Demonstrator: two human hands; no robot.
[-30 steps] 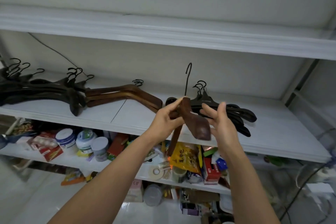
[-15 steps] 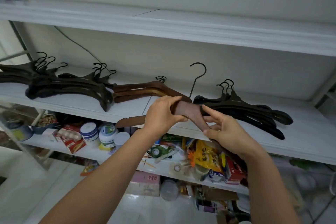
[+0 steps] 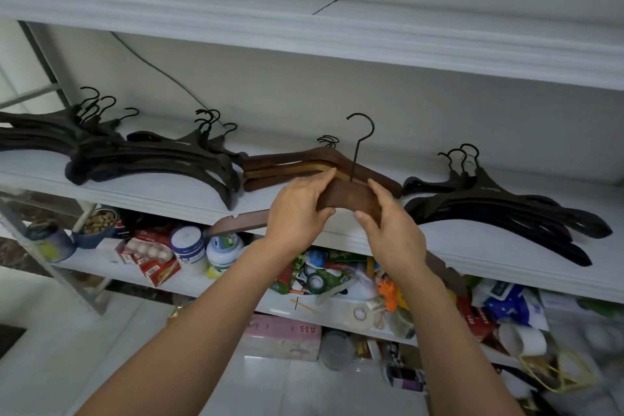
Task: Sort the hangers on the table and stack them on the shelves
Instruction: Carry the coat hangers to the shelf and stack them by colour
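Both forearms reach up and forward, wrists close together. Left hand grips the centre of a brown wooden hanger, fingers curled over its top and thumb under; right hand pinches the same hanger just beside it, index finger on top, thumb below. Hanger sits at the shelf front edge, hook upright between the hands; brown hanger stack just behind the left hand, black hangers right of the right hand.

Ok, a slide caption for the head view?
Left hand and right hand grip a brown hanger at the shelf edge before the brown stack, beside a black stack.
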